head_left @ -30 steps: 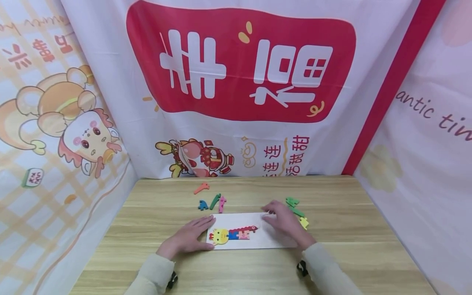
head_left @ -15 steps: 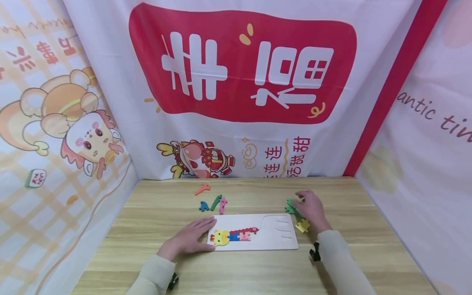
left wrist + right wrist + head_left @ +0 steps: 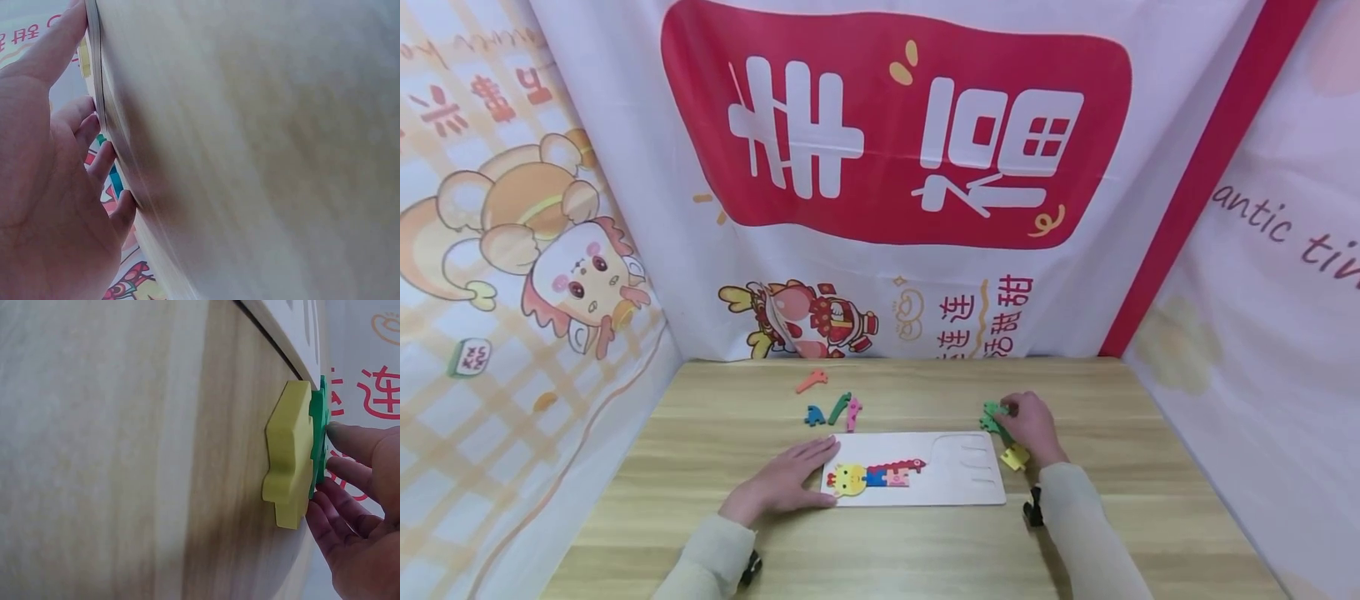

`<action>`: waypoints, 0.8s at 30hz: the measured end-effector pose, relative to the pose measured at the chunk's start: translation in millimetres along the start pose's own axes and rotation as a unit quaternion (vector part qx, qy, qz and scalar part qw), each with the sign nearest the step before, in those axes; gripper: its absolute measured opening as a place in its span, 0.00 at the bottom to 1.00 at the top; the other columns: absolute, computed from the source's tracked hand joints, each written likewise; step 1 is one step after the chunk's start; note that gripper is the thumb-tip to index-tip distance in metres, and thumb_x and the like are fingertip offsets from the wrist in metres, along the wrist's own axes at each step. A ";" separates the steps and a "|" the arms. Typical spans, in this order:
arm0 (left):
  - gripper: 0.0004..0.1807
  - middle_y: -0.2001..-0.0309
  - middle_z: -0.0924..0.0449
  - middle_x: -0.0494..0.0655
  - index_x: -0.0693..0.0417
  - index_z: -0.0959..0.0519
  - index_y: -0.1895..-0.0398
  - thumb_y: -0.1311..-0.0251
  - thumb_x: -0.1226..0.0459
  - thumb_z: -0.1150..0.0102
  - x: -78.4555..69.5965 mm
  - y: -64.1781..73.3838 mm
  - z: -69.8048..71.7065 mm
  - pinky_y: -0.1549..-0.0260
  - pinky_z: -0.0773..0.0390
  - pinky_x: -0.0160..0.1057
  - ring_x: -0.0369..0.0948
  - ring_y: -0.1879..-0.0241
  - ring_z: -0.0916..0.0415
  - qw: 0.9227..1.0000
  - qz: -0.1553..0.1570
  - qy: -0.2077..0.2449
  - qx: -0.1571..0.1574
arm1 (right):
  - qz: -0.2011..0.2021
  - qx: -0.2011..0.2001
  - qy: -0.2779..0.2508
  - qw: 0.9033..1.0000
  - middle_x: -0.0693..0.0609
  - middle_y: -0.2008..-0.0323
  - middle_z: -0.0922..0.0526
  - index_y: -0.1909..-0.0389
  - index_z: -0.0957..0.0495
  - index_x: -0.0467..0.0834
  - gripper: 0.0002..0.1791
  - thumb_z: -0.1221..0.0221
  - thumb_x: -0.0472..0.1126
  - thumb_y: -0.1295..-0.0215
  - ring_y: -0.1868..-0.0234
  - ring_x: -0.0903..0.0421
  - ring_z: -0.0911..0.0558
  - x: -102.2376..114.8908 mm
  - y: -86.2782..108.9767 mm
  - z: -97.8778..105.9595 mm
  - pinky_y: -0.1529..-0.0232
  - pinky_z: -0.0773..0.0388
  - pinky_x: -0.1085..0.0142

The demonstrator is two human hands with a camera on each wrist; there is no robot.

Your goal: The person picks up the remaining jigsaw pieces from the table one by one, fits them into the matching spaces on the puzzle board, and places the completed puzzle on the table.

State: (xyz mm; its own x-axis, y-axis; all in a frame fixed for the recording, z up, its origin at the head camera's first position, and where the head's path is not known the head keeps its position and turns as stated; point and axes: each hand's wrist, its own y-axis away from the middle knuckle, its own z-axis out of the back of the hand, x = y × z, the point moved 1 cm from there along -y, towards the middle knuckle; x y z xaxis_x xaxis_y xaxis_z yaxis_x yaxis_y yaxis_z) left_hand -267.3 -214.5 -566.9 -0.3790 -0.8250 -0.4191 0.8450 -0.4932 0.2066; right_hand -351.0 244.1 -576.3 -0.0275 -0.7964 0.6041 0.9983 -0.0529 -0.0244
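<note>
A white puzzle board (image 3: 880,444) lies flat, with a yellow giraffe-head piece (image 3: 848,481), a blue piece (image 3: 877,478), a pink piece (image 3: 898,477) and a wavy red piece (image 3: 904,467) set in its left half. Carved outlines show on the right half. My left hand (image 3: 786,477) rests at the board's left end, thumb and fingers spread along its edge. Right of the board, my right hand (image 3: 1032,427) pinches a green puzzle piece (image 3: 992,410) between thumb and fingertips, low over the table. Beside that hand lies a yellow puzzle piece (image 3: 292,456).
Behind the board lie an orange piece (image 3: 812,381), a small blue piece (image 3: 814,415), a dark green piece (image 3: 839,408) and a magenta piece (image 3: 853,414). Printed cloth (image 3: 895,267) hangs along the far edge of the wooden table (image 3: 880,550).
My right hand has moved from over the board's right half to the green pieces right of it, uncovering the carved outlines. The left hand stays at the board's left end.
</note>
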 end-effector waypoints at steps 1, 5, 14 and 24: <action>0.53 0.16 0.50 0.44 0.40 0.45 0.17 0.40 0.32 0.38 -0.1 -0.4 0.9 0.22 0.47 0.64 0.55 0.17 0.53 1.000 0.000 0.000 0.000 | 0.003 -0.002 0.000 1.000 0.38 0.50 0.18 0.44 0.18 0.36 0.21 0.32 0.42 0.34 0.51 0.44 0.18 0.3 -1.2 0.2 0.49 0.17 0.48; 0.53 0.16 0.50 0.43 0.40 0.45 0.17 0.41 0.32 0.38 1.0 -0.8 1.0 0.22 0.47 0.65 0.55 0.18 0.53 1.000 0.001 -0.001 0.003 | 0.006 -0.001 0.005 1.000 0.39 0.53 0.16 0.47 0.17 0.36 0.19 0.31 0.41 0.35 0.54 0.45 0.18 0.7 -3.1 0.2 0.50 0.17 0.49; 0.53 0.16 0.49 0.43 0.40 0.45 0.17 0.40 0.31 0.39 1.7 -0.8 -1.3 0.22 0.46 0.65 0.55 0.18 0.52 1.000 -0.004 -0.002 -0.002 | -0.009 -0.002 0.018 1.000 0.39 0.51 0.18 0.46 0.17 0.36 0.20 0.30 0.41 0.35 0.52 0.44 0.18 -1.7 -4.6 1.2 0.49 0.17 0.48; 0.53 0.16 0.49 0.44 0.41 0.44 0.17 0.41 0.32 0.38 0.1 -0.6 -0.6 0.23 0.46 0.65 0.56 0.18 0.52 1.000 -0.005 0.003 0.001 | -0.018 0.011 0.027 0.999 0.38 0.51 0.19 0.46 0.18 0.34 0.21 0.30 0.39 0.36 0.53 0.45 0.19 -4.6 -4.7 2.6 0.50 0.17 0.48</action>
State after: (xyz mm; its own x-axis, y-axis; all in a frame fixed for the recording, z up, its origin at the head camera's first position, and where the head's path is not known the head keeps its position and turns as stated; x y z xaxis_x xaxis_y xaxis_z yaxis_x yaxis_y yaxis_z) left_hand -267.7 -214.1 -567.6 -0.3859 -0.8184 -0.4257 0.8405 -0.5021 0.2034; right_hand -355.5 249.6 -576.9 -0.0649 -0.8259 0.5600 0.9975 -0.0688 0.0142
